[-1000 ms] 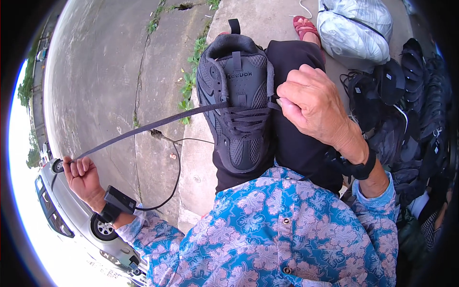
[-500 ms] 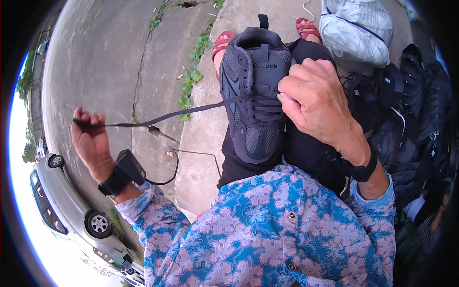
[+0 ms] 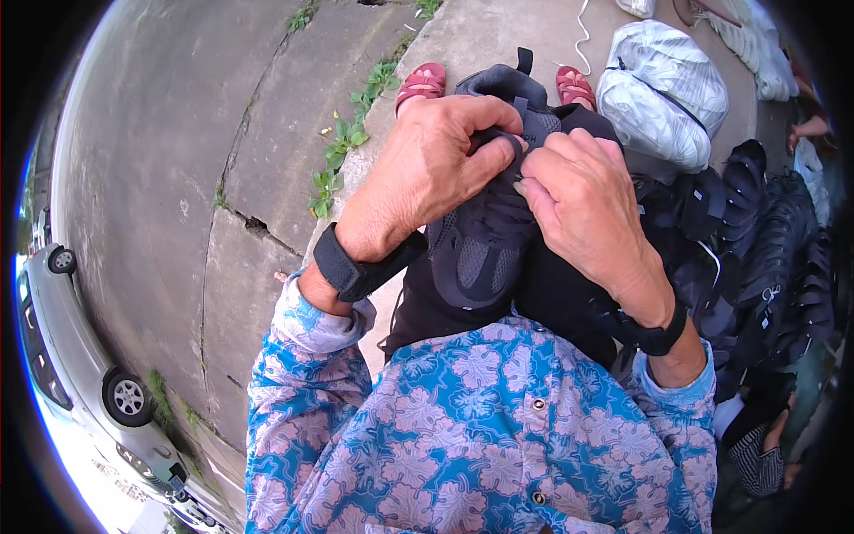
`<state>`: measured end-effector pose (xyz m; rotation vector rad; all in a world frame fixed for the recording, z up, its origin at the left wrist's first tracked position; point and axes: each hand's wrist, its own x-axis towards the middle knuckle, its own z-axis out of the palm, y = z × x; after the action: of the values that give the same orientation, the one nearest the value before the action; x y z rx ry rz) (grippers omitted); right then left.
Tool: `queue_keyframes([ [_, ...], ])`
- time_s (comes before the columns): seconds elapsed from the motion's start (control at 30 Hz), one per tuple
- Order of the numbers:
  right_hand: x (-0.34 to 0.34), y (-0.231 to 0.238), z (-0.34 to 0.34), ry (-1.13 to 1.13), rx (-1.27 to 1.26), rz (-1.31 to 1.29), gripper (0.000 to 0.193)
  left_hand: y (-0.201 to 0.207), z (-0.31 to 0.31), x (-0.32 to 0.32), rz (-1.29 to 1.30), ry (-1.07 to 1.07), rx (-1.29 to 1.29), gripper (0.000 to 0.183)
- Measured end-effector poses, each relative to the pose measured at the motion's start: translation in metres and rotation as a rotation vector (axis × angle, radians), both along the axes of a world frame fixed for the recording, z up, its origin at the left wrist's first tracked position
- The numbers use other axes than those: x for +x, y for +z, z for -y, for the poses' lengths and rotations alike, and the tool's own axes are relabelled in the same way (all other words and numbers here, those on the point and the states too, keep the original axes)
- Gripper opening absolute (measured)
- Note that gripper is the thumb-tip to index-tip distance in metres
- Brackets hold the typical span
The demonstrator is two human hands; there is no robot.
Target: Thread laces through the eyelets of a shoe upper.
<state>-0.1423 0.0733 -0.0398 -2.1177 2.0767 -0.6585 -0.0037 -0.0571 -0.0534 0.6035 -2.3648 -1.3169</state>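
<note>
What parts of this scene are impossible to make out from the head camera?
- Shoe laces and tongue: covered by the left hand and right hand.
- Red sandals: mostly hidden behind the shoe and hands.
- Pile of dark shoes: bent and darkened at the right rim.

Shoe [image 3: 485, 240] on lap, btwn both hands; bag [image 3: 663, 93] behind-right.

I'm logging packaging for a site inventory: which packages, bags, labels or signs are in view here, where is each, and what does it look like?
Tied plastic bag: on the pavement at upper right, beyond the right hand; bulging, white and grey, crinkled.
Second pale bag: at the top right edge, only partly visible.
No signs or screens in view; no label can be made out on the dark shoe under both hands.
</note>
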Motion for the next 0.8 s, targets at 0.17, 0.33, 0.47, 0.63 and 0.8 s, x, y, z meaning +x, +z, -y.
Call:
queue_keyframes([
  [0.17,-0.006,0.000,-0.002,-0.001,-0.026,-0.034,0.014,0.001,0.004,0.016,0.128,0.104,-0.041,0.007],
  [0.33,0.007,0.000,0.014,0.086,-0.047,-0.036,0.013,-0.006,0.003,0.020,0.045,0.149,-0.007,0.009],
  [0.47,0.000,0.005,0.014,0.082,-0.016,-0.047,0.013,0.003,0.006,0.021,0.065,0.061,0.003,0.013],
  [0.63,-0.002,0.010,0.007,0.023,-0.044,-0.072,0.012,0.013,0.000,0.016,0.045,0.016,-0.025,0.017],
  [0.8,0.012,-0.009,0.006,-0.004,-0.039,0.016,0.014,0.022,0.000,0.024,0.181,-0.047,-0.052,0.020],
])
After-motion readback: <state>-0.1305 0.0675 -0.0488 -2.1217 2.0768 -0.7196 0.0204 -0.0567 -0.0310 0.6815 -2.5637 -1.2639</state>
